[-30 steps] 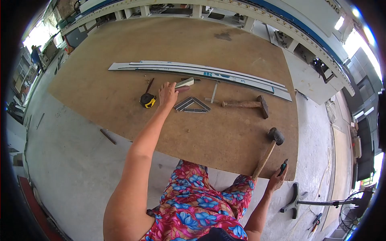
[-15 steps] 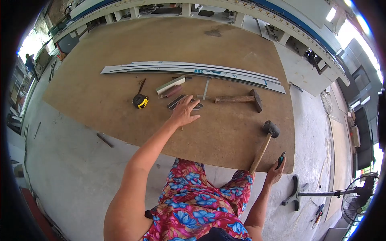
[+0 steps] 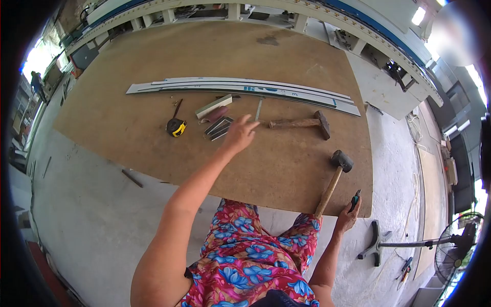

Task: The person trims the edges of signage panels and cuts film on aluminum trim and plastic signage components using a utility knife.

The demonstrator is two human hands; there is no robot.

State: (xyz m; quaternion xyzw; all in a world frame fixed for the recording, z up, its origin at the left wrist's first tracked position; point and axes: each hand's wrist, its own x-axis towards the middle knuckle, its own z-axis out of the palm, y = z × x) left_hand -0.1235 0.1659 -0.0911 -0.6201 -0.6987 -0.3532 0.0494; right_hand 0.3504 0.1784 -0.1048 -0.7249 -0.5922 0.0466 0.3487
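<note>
My left hand (image 3: 240, 134) is over the brown board, its fingers apart, just right of several small dark metal strips (image 3: 219, 128). Beyond its fingertips lies a thin metal ruler-like piece (image 3: 259, 109). My right hand (image 3: 348, 217), at the board's near right edge, is closed on a small dark-and-teal tool (image 3: 355, 200). A rubber mallet (image 3: 341, 161) lies beside it, handle toward me. Farther back is a hammer (image 3: 302, 123) with a wooden handle. Left of the strips are a pale block (image 3: 214, 106), a reddish-brown piece (image 3: 216, 114) and a yellow-black tape measure (image 3: 176, 127).
Long pale strips (image 3: 245, 88) lie across the brown board (image 3: 153, 51). A long machine (image 3: 204, 8) runs behind it. On the floor at right stand a fan (image 3: 456, 248) and its base, with pliers (image 3: 406, 266) nearby. A person (image 3: 37, 84) is far left.
My left hand has moved off the small metal strips, slightly to the right. The strips now lie uncovered, and turned and shifted a little. My right hand still holds the tool.
</note>
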